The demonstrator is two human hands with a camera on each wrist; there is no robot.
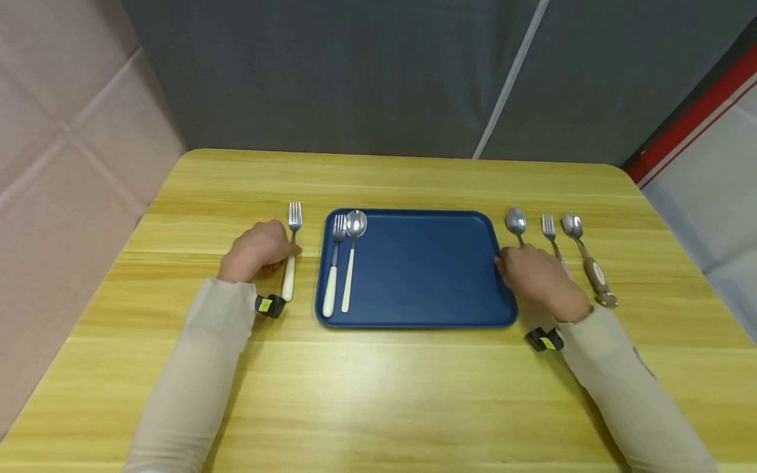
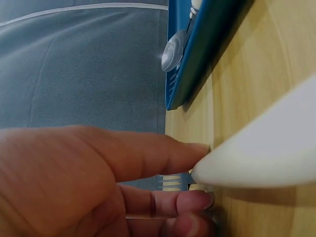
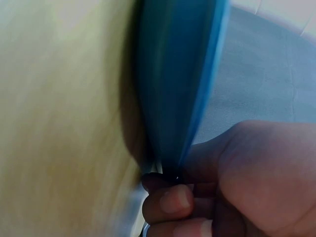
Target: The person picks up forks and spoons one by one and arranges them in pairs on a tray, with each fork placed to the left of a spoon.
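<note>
Even, soft light falls from above; the yellow wooden surface (image 1: pixel 378 387) shows faint shadows beside the sleeves. The head view is sharp, with slight bowing at its edges. Both wrist views are blurred: the flat blue plastic tray (image 3: pixel 177 89) smears, and the white fork handle (image 2: pixel 261 158) glares pale.

Matt blue plastic tray (image 1: pixel 414 315) on smooth wood-grain table (image 1: pixel 378 394), shiny metal spoon (image 1: pixel 355 223)

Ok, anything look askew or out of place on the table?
Nothing stands out. The blue tray sits square, with its fork and spoon parallel; the cutlery beside it lies straight. No spills or damage visible.
</note>
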